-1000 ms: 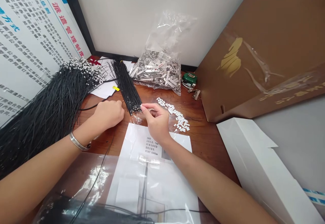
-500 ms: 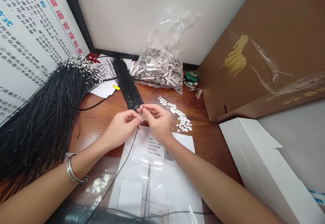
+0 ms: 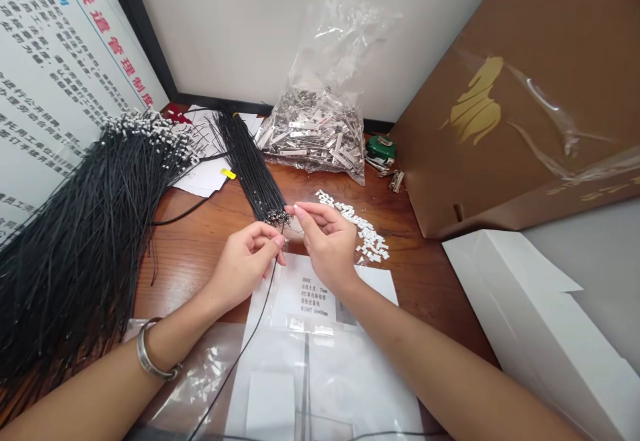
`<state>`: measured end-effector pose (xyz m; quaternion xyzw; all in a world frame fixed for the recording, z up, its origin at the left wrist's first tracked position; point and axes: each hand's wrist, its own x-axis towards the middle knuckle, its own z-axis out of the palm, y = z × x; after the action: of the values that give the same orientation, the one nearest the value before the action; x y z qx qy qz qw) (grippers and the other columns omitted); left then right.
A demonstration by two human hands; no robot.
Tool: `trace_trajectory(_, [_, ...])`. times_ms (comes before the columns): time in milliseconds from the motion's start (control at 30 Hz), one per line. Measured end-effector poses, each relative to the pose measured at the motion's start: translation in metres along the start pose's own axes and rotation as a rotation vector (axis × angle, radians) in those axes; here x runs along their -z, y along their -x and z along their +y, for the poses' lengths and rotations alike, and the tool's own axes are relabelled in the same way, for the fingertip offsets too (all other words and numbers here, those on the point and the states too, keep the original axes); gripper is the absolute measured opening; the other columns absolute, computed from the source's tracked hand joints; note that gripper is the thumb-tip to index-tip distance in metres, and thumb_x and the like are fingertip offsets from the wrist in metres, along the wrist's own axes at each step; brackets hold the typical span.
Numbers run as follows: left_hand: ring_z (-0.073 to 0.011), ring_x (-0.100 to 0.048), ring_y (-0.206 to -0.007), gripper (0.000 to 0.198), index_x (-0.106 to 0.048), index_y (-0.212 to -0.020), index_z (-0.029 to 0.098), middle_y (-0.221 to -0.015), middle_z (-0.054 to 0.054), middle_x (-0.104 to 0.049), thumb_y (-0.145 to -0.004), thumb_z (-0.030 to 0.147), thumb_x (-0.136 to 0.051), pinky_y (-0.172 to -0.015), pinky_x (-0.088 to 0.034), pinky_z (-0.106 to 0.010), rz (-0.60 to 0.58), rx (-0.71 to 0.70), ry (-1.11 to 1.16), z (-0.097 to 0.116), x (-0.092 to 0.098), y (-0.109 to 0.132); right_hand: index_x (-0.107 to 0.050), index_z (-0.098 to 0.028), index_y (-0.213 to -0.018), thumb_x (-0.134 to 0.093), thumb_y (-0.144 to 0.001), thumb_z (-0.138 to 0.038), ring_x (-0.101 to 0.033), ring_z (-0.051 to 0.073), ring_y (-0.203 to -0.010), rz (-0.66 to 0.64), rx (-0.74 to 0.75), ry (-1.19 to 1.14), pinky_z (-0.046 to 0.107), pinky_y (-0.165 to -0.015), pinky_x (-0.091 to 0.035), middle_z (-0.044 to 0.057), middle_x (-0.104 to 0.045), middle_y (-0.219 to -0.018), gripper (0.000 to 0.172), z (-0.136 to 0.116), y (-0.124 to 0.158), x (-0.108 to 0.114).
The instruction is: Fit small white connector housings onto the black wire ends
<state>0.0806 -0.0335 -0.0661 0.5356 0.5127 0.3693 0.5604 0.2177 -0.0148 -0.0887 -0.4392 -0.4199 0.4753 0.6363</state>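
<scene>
My left hand (image 3: 253, 261) pinches a thin black wire (image 3: 259, 317) near its upper end, and the wire runs down past the wrist to the bottom edge. My right hand (image 3: 327, 237) is closed in a pinch between thumb and forefinger, a little above and to the right of the left fingertips. Something whitish shows at its fingertips, too small to tell from a nail. Just behind the hands lies a bundle of black wires (image 3: 250, 167) with bare or metal ends towards me. Small white connector pieces (image 3: 370, 237) are scattered to the right of the right hand.
A large heap of black wires with white ends (image 3: 100, 227) fills the left. A clear bag of metal strips (image 3: 320, 134) stands against the wall, beside a green tape measure (image 3: 381, 149). A brown box (image 3: 525, 101) and white carton (image 3: 530, 321) border the right. Printed paper (image 3: 320, 347) lies beneath plastic.
My hands have moved slightly apart; the right fingertips no longer meet the left ones at the wire's end. The view has shifted a little.
</scene>
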Motion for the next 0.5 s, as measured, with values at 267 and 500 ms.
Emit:
trace_trajectory(267, [-0.0072, -0.041, -0.042, 0.019, -0.054, -0.078, 0.017, -0.057, 0.002, -0.062, -0.08, 0.035, -0.06, -0.04, -0.03, -0.02, -0.01, 0.001, 0.029, 0.0008, 0.0007, -0.0002, -0.07, -0.02, -0.086, -0.07, -0.079, -0.03, -0.072, 0.021, -0.086, -0.03, 0.043, 0.075, 0.034, -0.071, -0.062, 0.006, -0.077, -0.092, 0.012, 0.0003, 0.0029, 0.0007])
trace_trajectory(500, [-0.0065, -0.04, -0.042, 0.019, -0.056, -0.075, 0.017, -0.06, 0.001, -0.062, -0.079, 0.034, -0.062, -0.039, -0.027, -0.02, 0.033, -0.004, 0.138, 0.0021, 0.0018, -0.0013, -0.072, -0.02, -0.086, -0.073, -0.077, -0.031, -0.073, 0.02, -0.081, -0.139, -0.007, 0.043, 0.033, -0.066, -0.063, 0.005, -0.077, -0.088, 0.014, -0.0016, 0.0059, 0.0007])
